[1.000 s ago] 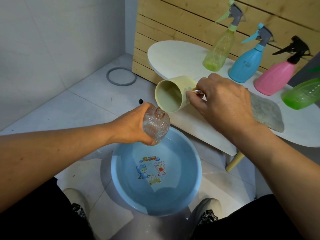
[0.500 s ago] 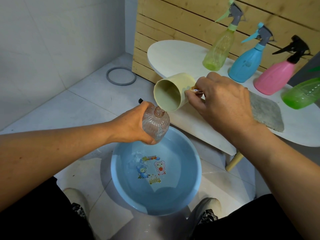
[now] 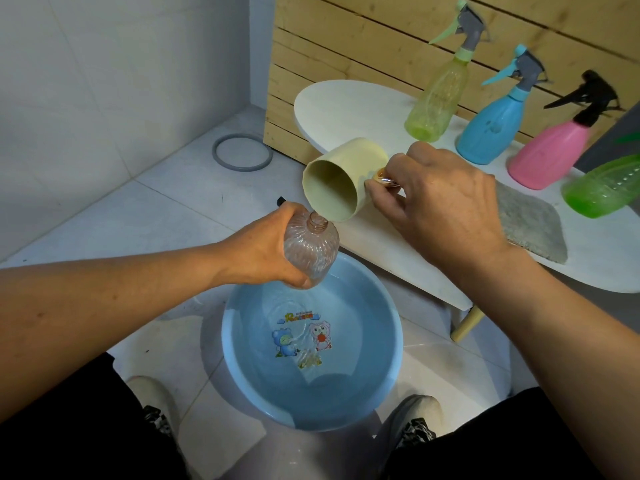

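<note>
Left hand (image 3: pixel 273 251) grips clear bottle (image 3: pixel 311 249), neck tilted up-right; right hand (image 3: pixel 440 199) holds tipped cream cup (image 3: pixel 341 181), rim right above the mouth, over blue basin (image 3: pixel 388 355).

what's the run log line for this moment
left hand grips clear bottle | right hand holds cream cup tipped, rim at bottle mouth | both above blue basin holding water | step: pour into bottle

A left hand (image 3: pixel 266 251) grips a clear bottle (image 3: pixel 310 249) while the right hand (image 3: pixel 440 202) tips a cream cup (image 3: pixel 341 180) against its neck, above a blue basin (image 3: pixel 388 386).
</note>
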{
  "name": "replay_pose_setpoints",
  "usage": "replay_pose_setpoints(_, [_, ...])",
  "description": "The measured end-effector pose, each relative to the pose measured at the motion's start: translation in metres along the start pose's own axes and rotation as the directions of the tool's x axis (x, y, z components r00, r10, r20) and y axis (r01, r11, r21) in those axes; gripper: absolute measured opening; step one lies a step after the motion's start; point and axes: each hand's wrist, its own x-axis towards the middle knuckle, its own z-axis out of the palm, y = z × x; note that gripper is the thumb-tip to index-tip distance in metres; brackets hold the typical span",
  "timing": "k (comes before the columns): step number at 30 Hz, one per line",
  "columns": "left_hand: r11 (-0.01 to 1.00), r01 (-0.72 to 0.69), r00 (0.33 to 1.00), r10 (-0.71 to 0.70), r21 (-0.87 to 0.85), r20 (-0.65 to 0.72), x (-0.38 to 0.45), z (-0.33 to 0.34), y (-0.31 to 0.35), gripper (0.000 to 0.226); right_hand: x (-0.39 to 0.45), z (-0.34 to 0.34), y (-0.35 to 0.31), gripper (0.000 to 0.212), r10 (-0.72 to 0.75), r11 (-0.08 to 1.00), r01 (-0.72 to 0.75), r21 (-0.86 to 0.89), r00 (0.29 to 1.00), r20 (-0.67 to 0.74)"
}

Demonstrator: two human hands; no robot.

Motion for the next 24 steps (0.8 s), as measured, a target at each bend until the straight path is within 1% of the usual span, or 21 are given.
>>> replay_pose_setpoints(7, [1.0, 0.006, 1.0, -0.006, 0.001, -0.006, 0.0001, -0.0006, 0.0014, 0.108, -0.0011, 0.0017, 0.0009, 0.038, -0.027, 0.999, 0.027, -0.018, 1.0, -0.008])
replay_pose_setpoints(13, [1.0, 0.008, 1.0, -0.008, -0.01, -0.007, 0.0006, -0.0007, 0.0021, 0.108, -0.0012, 0.0024, 0.0004, 0.037, -0.066, 0.997, 0.064, -0.043, 0.997, -0.043])
replay_pose_setpoints(19, [1.0, -0.001, 1.0, 0.001, -0.026, -0.001, 0.0011, -0.0006, 0.0028, 0.106, -0.002, 0.0022, -0.0012, 0.037, -0.132, 0.989, 0.125, -0.076, 0.986, -0.104])
replay_pose_setpoints(24, [1.0, -0.008, 1.0, 0.008, -0.023, -0.007, 0.0025, -0.0003, 0.0022, 0.111, -0.0015, 0.0005, -0.0027, 0.034, -0.165, 0.986, 0.158, -0.056, 0.973, -0.161])
